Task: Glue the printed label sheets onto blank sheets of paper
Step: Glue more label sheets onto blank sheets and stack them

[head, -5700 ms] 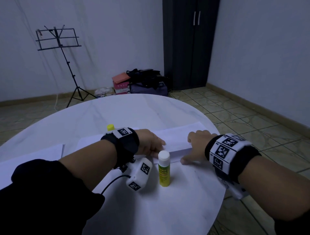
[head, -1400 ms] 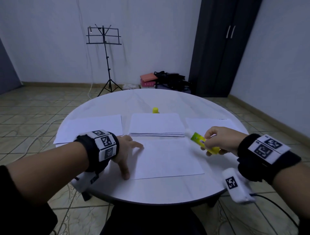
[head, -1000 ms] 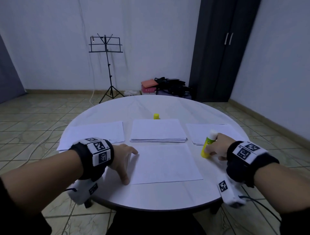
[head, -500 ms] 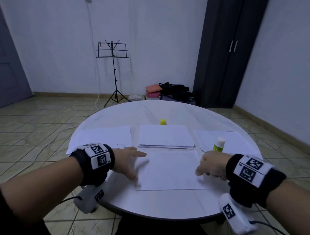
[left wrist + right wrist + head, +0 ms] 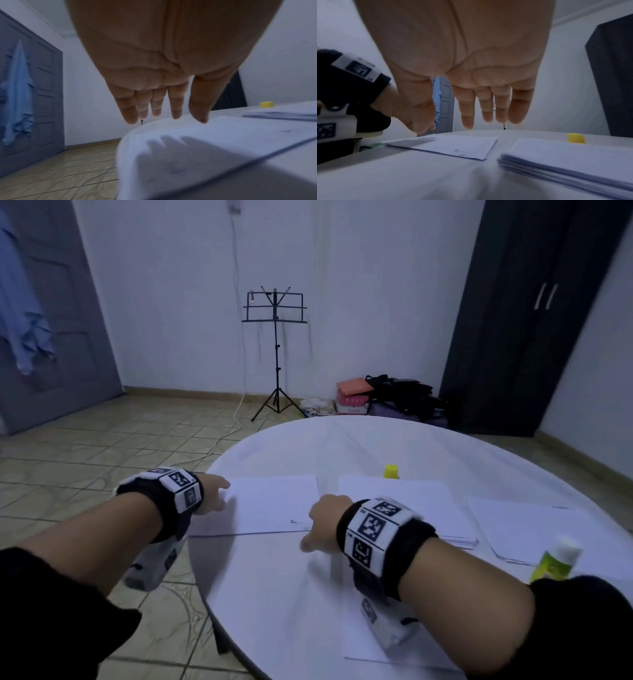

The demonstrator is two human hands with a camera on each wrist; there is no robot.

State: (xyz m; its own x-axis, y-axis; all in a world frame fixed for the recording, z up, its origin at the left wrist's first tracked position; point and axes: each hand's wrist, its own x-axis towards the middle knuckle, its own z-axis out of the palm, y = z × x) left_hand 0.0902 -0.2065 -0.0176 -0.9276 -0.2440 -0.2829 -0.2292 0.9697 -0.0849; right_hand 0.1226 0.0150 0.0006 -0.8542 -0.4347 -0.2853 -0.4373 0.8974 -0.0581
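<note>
Having set down the glue stick (image 5: 556,561), now standing right of the middle stack (image 5: 404,508). Reaching both hands, left hand (image 5: 214,496) and right hand (image 5: 325,520), fingers straight and holding nothing, over the printed sheet (image 5: 274,505) left of that stack on the worktop (image 5: 274,594). Likely fetching the next label for gluing.

Round white table (image 5: 342,440), marbled top. On it: sheet w/ small printed mark (image 5: 274,505) at 10 o'clock, near table edge; thick paper stack (image 5: 411,501) at centre, 12 o'clock side; thin sheets (image 5: 534,529) at 3 o'clock; single sheet (image 5: 329,604) at 6 o'clock. Yellow cap (image 5: 391,471) just behind stack. Glue stick (image 5: 558,561), upright, uncapped, approx. 4 o'clock, beside thin sheets.
</note>
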